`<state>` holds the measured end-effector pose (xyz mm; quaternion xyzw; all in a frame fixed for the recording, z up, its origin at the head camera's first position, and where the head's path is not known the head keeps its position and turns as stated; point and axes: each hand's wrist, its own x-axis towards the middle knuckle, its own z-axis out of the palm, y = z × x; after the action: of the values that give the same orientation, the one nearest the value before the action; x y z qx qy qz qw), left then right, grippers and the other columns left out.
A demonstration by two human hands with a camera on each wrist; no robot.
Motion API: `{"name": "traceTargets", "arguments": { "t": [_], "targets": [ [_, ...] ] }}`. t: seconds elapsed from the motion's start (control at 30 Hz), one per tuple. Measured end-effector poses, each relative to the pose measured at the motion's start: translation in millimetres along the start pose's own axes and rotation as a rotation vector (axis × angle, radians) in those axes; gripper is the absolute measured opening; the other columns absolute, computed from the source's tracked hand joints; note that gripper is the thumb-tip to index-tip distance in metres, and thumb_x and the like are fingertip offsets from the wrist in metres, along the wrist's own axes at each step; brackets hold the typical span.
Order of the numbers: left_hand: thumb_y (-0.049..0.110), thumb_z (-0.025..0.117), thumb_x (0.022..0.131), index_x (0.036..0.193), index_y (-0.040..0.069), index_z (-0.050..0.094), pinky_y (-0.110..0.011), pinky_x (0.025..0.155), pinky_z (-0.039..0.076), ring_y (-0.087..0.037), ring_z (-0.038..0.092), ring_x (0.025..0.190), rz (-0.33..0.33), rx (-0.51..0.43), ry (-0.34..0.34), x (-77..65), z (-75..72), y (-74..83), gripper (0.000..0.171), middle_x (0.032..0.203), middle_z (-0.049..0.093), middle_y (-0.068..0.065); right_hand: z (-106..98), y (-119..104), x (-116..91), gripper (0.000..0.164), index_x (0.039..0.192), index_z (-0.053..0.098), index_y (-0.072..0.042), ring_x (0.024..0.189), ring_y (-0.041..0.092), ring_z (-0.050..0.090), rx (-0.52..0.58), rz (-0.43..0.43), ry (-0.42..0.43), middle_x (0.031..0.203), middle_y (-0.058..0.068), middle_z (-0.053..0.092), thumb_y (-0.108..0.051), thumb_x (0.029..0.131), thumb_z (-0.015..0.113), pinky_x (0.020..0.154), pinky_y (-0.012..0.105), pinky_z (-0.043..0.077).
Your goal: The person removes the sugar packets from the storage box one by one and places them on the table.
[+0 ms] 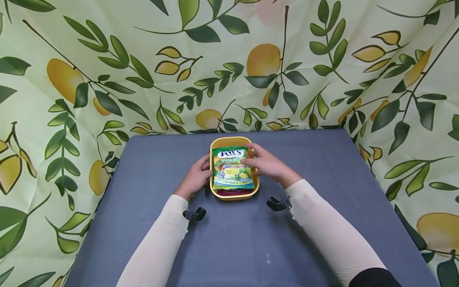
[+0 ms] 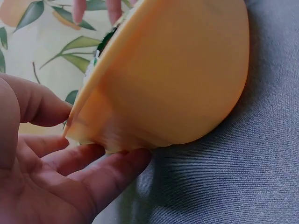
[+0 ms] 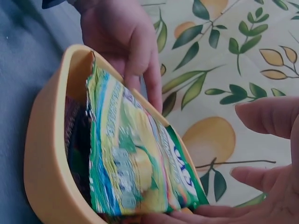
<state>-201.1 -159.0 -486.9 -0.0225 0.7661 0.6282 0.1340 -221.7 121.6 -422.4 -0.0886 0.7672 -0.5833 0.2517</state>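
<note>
A yellow plastic container [image 1: 234, 197] with rounded corners stands on the table. Inside it, on top, lies a green and yellow FOX'S candy packet [image 1: 232, 172]; a dark reddish packet [image 1: 234, 192] shows beneath its lower end. My left hand [image 1: 196, 176] pinches the container's left rim, thumb at the edge and fingers under the lip against the yellow wall [image 2: 187, 70] in the left wrist view. On the opposite side, my right hand [image 1: 269, 162] reaches over the rim. Its thumb stands away from the candy packet [image 3: 133, 158] in the right wrist view, with lower fingers along the packet's end.
The table wears a grey-blue cloth [image 1: 236, 247]. Behind and at both sides hangs a cream curtain [image 1: 229, 52] printed with leaves and fruit. Black straps [image 1: 195, 214] sit at both wrists, below white sleeves [image 1: 157, 243].
</note>
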Motion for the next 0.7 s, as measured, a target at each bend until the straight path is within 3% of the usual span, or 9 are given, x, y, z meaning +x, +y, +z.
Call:
{"name": "traceTargets", "arguments": {
  "t": [0.2,0.43,0.7],
  "targets": [
    [0.005,0.058,0.106,0.170,0.007,0.036,-0.044,0.091,0.061,-0.034,0.065,0.125,-0.007,-0.041,-0.028,1.4,-2.5,-4.9,0.068,0.163,0.049,-0.019,7.2,1.7,4.8,0.079,0.172,0.025,-0.013,0.147,0.049,0.043,0.003,0.011,0.006,0.173,0.031,0.019,-0.026,0.108,0.070,0.108,0.066,0.048],
    [0.007,0.059,0.106,0.171,0.009,0.036,-0.047,0.095,0.059,-0.034,0.063,0.129,-0.016,-0.051,-0.029,1.1,-4.8,-6.0,0.068,0.164,0.048,-0.017,10.5,4.2,8.2,0.078,0.169,0.033,-0.011,0.141,0.044,0.050,-0.017,0.011,0.013,0.165,0.030,0.035,-0.027,0.105,0.074,0.112,0.064,0.045],
    [0.006,0.059,0.107,0.170,0.009,0.037,-0.044,0.092,0.060,-0.034,0.064,0.128,-0.013,-0.068,-0.038,0.9,-7.3,-7.5,0.068,0.165,0.047,-0.017,12.6,6.8,11.2,0.075,0.168,0.038,-0.023,0.137,0.043,0.049,-0.022,-0.002,0.025,0.164,0.024,0.034,-0.025,0.104,0.077,0.103,0.058,0.052]
  ]
}}
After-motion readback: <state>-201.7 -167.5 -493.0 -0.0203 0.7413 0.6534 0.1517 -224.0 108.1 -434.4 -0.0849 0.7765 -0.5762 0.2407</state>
